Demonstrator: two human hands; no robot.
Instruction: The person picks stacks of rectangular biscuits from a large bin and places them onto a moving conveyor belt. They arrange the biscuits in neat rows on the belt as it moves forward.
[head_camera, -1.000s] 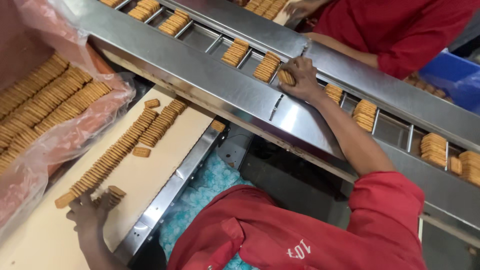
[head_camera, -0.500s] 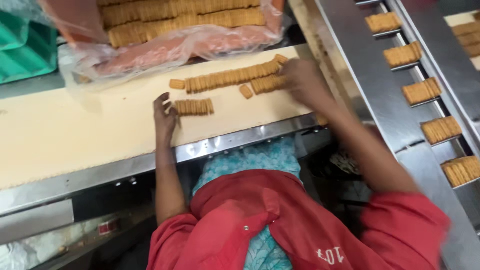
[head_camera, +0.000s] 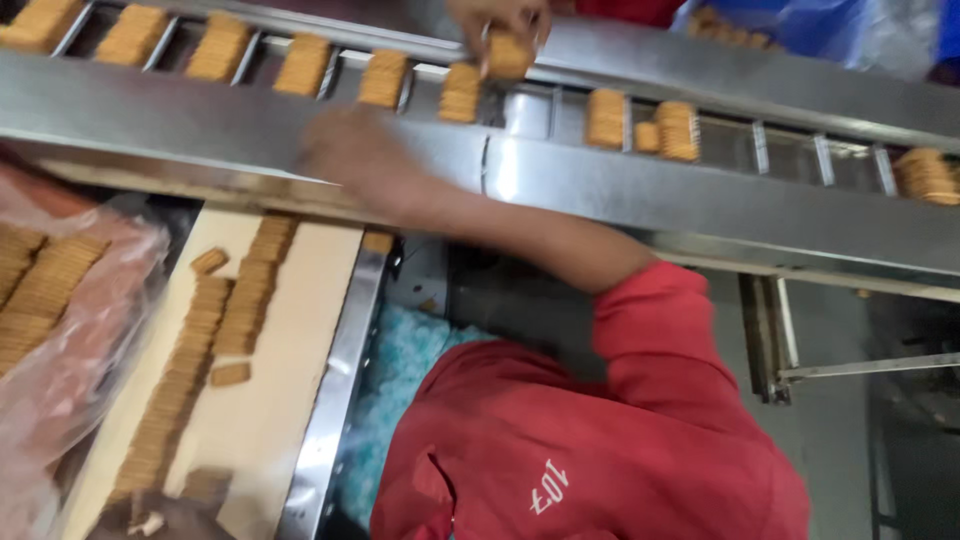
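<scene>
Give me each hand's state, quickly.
Left hand: bottom edge, blurred; cannot tell.
Right hand: over the steel conveyor rail, blurred; grip cannot be told.

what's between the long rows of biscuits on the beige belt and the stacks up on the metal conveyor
In the head view, a wide steel side rail of the conveyor lies between the rows of biscuits and the stacks; the person's right hand lies blurred across it.

the right hand (head_camera: 365, 160) is motion-blurred, the left hand (head_camera: 165, 512) cut off at the bottom edge.
</scene>
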